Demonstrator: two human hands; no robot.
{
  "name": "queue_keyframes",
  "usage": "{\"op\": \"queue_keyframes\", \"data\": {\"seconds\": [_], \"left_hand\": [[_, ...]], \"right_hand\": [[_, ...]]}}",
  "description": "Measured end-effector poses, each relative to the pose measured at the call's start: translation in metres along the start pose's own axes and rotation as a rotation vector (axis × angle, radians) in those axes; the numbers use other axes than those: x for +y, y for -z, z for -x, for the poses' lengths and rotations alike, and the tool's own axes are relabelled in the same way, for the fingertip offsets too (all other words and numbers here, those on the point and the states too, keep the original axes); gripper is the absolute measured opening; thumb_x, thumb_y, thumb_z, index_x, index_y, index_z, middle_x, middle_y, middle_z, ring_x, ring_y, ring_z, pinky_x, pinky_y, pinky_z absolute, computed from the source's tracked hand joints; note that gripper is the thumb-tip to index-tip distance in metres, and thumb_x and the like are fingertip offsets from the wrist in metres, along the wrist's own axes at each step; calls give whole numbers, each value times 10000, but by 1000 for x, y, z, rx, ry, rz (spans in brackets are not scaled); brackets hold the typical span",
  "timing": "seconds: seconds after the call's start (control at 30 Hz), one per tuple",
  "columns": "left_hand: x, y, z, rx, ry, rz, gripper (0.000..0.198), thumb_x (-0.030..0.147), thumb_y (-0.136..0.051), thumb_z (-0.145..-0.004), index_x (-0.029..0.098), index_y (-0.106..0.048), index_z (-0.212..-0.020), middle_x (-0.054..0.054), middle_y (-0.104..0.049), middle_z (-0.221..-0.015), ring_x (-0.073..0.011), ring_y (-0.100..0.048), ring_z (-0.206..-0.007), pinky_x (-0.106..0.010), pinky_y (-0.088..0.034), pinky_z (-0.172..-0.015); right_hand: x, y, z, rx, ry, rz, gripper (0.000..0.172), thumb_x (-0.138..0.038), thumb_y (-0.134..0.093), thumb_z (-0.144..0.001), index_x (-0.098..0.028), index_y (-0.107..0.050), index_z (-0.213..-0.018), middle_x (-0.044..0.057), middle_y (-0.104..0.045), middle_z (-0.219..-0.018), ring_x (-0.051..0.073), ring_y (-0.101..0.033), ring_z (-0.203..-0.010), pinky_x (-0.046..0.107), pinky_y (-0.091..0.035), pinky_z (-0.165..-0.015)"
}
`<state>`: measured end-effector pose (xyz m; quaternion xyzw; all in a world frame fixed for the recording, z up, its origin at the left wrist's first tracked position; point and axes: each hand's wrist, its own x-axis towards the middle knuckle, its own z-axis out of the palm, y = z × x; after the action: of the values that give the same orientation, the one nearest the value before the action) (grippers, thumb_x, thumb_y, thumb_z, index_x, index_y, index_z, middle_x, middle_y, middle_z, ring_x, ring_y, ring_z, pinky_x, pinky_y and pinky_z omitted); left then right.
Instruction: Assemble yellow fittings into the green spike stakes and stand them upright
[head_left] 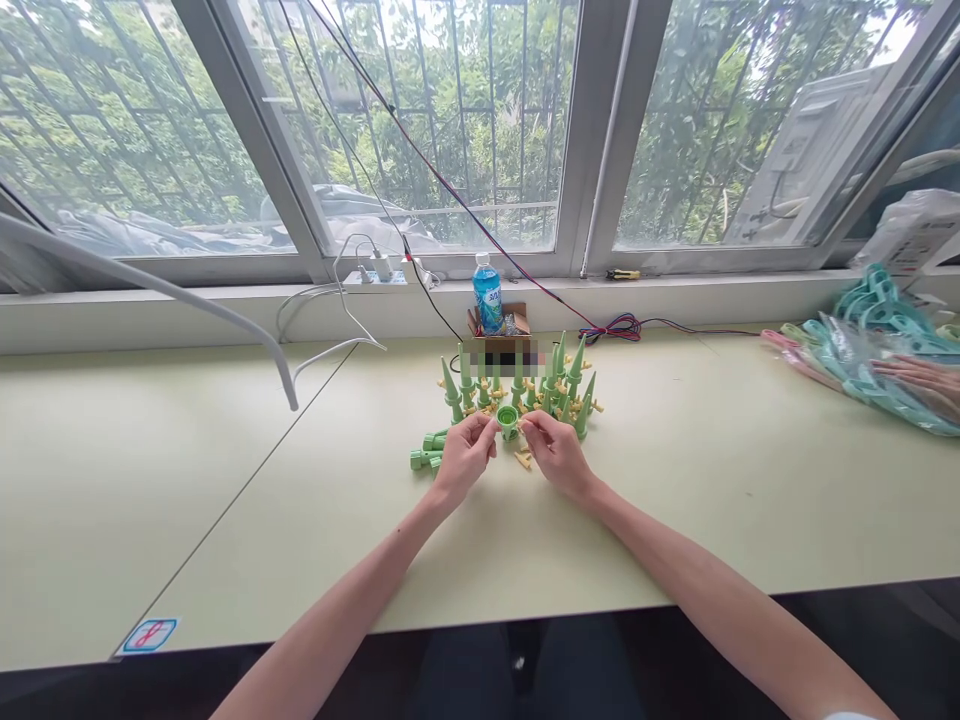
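Note:
My left hand is closed, its thumb and fingers pinching the left side of a green plastic part with a round, cup-like open end facing up. Just right of that rim, my right hand is closed in a pinch; what sits between its fingertips is too small to make out. Below the green part, loose yellow T-shaped pieces lie on the table. Several green pointed spikes with yellow pieces in their sides stand upright behind both hands. More green parts lie beside my left hand.
The pale table runs along a windowsill. Behind the spikes, a blue bottle stands at a small cardboard box. Cables and a white tube cross the back and left. Bagged teal hangers lie at right.

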<state>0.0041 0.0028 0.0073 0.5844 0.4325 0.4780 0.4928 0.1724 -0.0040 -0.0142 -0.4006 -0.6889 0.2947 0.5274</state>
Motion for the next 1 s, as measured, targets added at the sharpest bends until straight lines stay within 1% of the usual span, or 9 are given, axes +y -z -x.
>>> {"op": "queue_keyframes", "data": {"seconds": [0.07, 0.17, 0.3, 0.43, 0.53, 0.7, 0.8, 0.9, 1.0], "left_hand": [[2, -1, 0, 11, 31, 63, 359, 532, -649, -809, 187, -561, -860, 67, -493, -490, -43, -318, -338, -172, -208, -342], [4, -1, 1, 7, 58, 130, 387, 567, -619, -820, 195, -524, -875, 76, -501, -481, -39, -291, -305, -168, -207, -319], [5, -1, 0, -46, 59, 149, 426, 613, -537, -858, 191, -510, -909, 52, -565, -513, -46, -326, -289, -174, -243, -309], [4, 0, 1, -126, 56, 135, 471, 646, -450, -887, 181, -522, -915, 25, -603, -560, -49, -376, -296, -183, -289, -327], [5, 1, 1, -153, 50, 139, 447, 620, -465, -893, 180, -535, -931, 20, -608, -590, -48, -393, -311, -184, -305, -341], [7, 4, 3, -161, 31, 126, 355, 533, -554, -887, 187, -548, -965, 44, -549, -514, -67, -434, -360, -174, -316, -373], [7, 6, 3, -174, 23, 111, 332, 506, -561, -894, 195, -547, -1007, 72, -483, -480, -61, -398, -345, -176, -324, -378], [7, 7, 3, -186, -5, 85, 325, 484, -569, -895, 202, -540, -1053, 78, -458, -537, -56, -411, -354, -176, -333, -371], [7, 8, 3, -228, -52, 62, 326, 462, -568, -900, 212, -522, -1103, 66, -471, -654, -40, -437, -364, -174, -341, -358]], "right_hand": [[0, 0, 0, 11, 16, 16, 349, -484, -417, -978, -188, -553, -853, -27, -436, -617, 111, -401, -515, 240, -354, -505], [-1, 1, 0, 18, 37, 46, 359, -489, -413, -978, -187, -566, -858, -21, -451, -625, 113, -407, -520, 240, -355, -513], [-3, 1, 0, 10, 78, 80, 379, -485, -405, -983, -178, -601, -874, -5, -499, -640, 117, -416, -534, 243, -351, -521], [-3, 1, 0, -25, 95, 87, 389, -476, -405, -984, -172, -629, -894, 28, -574, -714, 124, -445, -572, 246, -368, -544], [-3, 1, 0, -50, 93, 65, 375, -456, -410, -987, -169, -635, -899, 34, -590, -730, 122, -451, -574, 245, -370, -546], [-2, 2, 0, -67, 72, 33, 355, -451, -419, -982, -173, -633, -931, 18, -571, -692, 118, -443, -544, 244, -355, -528], [-1, 2, 0, -62, 81, 52, 347, -453, -418, -981, -180, -616, -900, 8, -555, -685, 118, -435, -550, 245, -350, -536], [0, 2, 0, -54, 107, 73, 329, -427, -417, -986, -182, -575, -834, -7, -510, -665, 114, -401, -556, 242, -338, -544], [1, 2, 0, -48, 103, 76, 326, -418, -420, -985, -183, -530, -787, -23, -462, -633, 109, -373, -546, 239, -324, -536]]}}
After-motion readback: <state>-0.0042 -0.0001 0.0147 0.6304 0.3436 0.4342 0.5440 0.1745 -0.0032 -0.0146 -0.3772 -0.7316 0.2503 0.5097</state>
